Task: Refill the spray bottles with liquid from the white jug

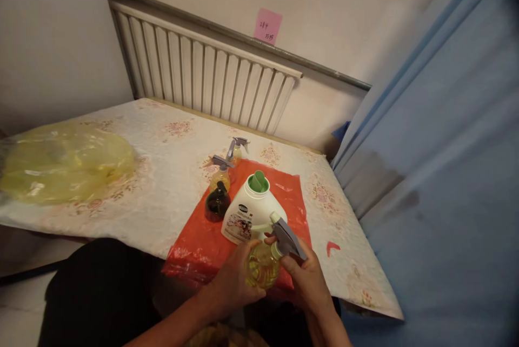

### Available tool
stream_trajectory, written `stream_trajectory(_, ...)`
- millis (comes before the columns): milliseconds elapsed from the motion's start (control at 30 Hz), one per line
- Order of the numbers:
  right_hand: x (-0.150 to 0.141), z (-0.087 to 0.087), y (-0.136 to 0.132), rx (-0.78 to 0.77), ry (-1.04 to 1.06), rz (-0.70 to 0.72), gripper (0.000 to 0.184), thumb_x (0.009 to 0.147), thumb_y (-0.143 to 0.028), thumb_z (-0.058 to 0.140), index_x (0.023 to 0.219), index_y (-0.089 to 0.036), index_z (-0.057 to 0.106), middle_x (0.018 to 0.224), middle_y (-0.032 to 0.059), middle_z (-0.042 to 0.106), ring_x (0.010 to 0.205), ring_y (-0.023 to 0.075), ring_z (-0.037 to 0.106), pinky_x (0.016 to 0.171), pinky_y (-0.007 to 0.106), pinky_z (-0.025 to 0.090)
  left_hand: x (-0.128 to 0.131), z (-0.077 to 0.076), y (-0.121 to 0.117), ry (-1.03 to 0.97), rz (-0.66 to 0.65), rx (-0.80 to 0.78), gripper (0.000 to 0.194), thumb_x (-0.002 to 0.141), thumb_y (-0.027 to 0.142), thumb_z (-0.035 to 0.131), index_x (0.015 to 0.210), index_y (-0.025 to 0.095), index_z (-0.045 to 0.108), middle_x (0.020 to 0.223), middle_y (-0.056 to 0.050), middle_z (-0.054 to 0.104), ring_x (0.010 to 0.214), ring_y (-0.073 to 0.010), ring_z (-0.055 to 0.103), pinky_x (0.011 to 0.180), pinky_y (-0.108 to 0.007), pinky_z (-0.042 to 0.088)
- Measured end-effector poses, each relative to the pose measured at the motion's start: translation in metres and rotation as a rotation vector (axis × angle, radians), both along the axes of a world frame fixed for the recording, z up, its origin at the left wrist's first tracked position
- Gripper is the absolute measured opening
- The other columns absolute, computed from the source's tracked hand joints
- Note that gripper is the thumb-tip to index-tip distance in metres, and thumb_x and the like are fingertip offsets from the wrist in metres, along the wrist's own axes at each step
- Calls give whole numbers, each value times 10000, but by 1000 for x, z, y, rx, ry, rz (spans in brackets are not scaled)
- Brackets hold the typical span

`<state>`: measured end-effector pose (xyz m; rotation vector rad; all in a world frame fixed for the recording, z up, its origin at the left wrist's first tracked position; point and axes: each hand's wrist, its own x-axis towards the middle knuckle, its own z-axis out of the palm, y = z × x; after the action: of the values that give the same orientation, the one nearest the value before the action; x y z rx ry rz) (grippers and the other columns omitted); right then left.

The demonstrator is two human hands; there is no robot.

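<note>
A clear spray bottle point(263, 267) with yellowish liquid is tilted just in front of me. My left hand point(239, 274) wraps round its body. At the neck, the fingers of my right hand point(304, 271) close on the grey trigger spray head point(288, 238). Right behind it stands a large white jug point(252, 209) with a green spout in its uncapped mouth. Left of the jug are a dark pump bottle point(218, 205) and a yellowish spray bottle point(219, 178), with another spray bottle point(237, 149) farther back.
A red plastic bag point(194, 249) lies flat under the jug on the flowered tablecloth point(170, 147). A yellow plastic bag point(68, 163) spreads at the left, and a small red scrap point(332, 248) lies right. Behind are a radiator point(203, 71) and, at the right, a blue curtain point(438, 147).
</note>
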<state>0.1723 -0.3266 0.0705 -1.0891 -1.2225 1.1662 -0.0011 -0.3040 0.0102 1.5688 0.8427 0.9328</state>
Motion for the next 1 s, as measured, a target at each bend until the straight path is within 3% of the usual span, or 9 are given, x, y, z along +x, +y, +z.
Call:
stream_trajectory(167,-5,1,0,3,-35,-29,337,746,-326,743,1072,-246,717,1088,58,733,1037,271,653,978,413,464,-1,7,0,25,2,20,812,556,59,728,1309,202,458,1297,-113,595,1163,-295,586,985,-414,473)
stream_trajectory(333,-12,9,0,7,-100,-190,370,635,-217,782,998,-232,712,994,43,744,936,261,676,848,365,529,0,6,1,68,43,28,803,539,91,766,1276,216,473,1227,-100,625,1129,-304,591,977,-429,467)
stream_trajectory(467,-17,17,3,56,-112,-235,419,559,-246,834,955,-239,699,922,22,742,853,250,683,748,331,557,3,2,4,71,53,74,776,546,112,779,1257,204,483,1197,-100,632,1119,-304,599,961,-428,476)
stream_trajectory(633,-12,15,3,42,-132,-134,371,661,-307,795,1014,-229,707,990,45,739,951,267,675,842,352,540,2,9,6,33,40,70,752,568,104,766,1261,195,488,1209,-108,638,1095,-290,614,936,-411,495)
stream_trajectory(800,-4,5,4,81,-69,6,369,820,-409,685,1156,-257,686,1137,58,715,1105,268,635,1004,399,464,1,21,8,-92,-28,111,787,598,63,731,1322,207,459,1387,-118,552,1267,-304,526,1075,-437,420)
stream_trajectory(1000,-1,10,10,86,-33,47,368,791,-454,719,1088,-238,704,1142,87,707,1129,303,621,979,424,482,0,28,9,-50,-5,84,739,587,73,725,1277,196,493,1268,-105,626,1143,-304,604,984,-426,488)
